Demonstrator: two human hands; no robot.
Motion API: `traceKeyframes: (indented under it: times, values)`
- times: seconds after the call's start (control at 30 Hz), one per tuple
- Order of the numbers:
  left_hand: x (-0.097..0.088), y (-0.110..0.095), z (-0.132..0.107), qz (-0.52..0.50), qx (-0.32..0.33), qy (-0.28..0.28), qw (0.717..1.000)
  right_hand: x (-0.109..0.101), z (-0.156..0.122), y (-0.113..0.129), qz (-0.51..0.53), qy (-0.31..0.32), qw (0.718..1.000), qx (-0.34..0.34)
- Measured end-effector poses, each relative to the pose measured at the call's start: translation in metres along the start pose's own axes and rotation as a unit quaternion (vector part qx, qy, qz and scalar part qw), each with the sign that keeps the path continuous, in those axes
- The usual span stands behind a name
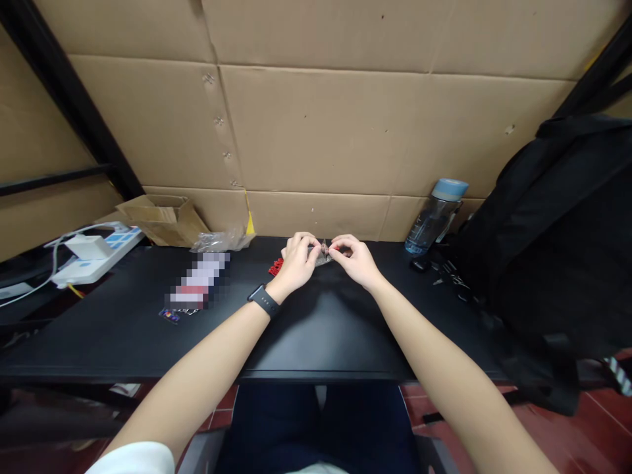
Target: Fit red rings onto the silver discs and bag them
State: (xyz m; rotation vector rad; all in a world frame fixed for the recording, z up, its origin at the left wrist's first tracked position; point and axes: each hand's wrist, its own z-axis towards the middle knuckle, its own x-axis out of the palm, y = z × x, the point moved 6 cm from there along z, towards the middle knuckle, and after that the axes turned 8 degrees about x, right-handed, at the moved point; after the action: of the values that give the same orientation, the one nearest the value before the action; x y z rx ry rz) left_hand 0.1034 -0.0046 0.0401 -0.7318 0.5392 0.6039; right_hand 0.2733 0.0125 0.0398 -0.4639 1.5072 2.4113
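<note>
My left hand, with a dark watch on its wrist, is closed in a pinch near the back of the black table. Facing it, my right hand also pinches, its fingertips a short way from the left ones. Between them shows a thin, small piece, too small to name. A bit of red peeks out at the right fingertips. Bundled red cord lies beside the left hand, partly covered by it. Clear plastic rests under the fingers.
To the left are a white power strip, an open cardboard box, crumpled plastic and a blurred-out item. On the right stand a water bottle and a black backpack, with keys nearby. A cardboard wall closes the back.
</note>
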Motion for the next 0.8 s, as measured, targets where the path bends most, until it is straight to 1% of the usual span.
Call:
traceKeyframes:
  times: [0.07, 0.13, 0.23, 0.33, 0.47, 0.67, 0.8]
  values:
    - [0.0, -0.003, -0.001, 0.006, 0.008, -0.002, 1.0, 0.006, -0.001, -0.003, 0.055, 0.026, 0.998, 0.021]
    - [0.0, -0.005, -0.001, 0.011, 0.013, -0.004, 1.0, 0.012, -0.002, -0.008, 0.124, 0.056, 0.989, 0.062]
    - [0.0, -0.002, -0.001, 0.018, 0.011, -0.006, 1.0, 0.018, -0.006, -0.011, 0.213, 0.082, 0.966, 0.123]
    - [0.001, 0.002, -0.001, 0.027, 0.009, 0.0, 1.0, 0.02, -0.01, -0.008, 0.271, 0.104, 0.945, 0.152]
    - [0.002, 0.003, -0.001, 0.026, 0.008, 0.005, 1.0, 0.019, -0.012, -0.007, 0.298, 0.12, 0.932, 0.168]
    - [0.004, 0.003, -0.001, 0.023, 0.005, 0.017, 1.0, 0.02, -0.012, -0.013, 0.313, 0.133, 0.92, 0.196]
    - [0.006, 0.004, -0.001, 0.025, 0.006, 0.026, 0.999, 0.019, -0.01, -0.014, 0.331, 0.121, 0.913, 0.206]
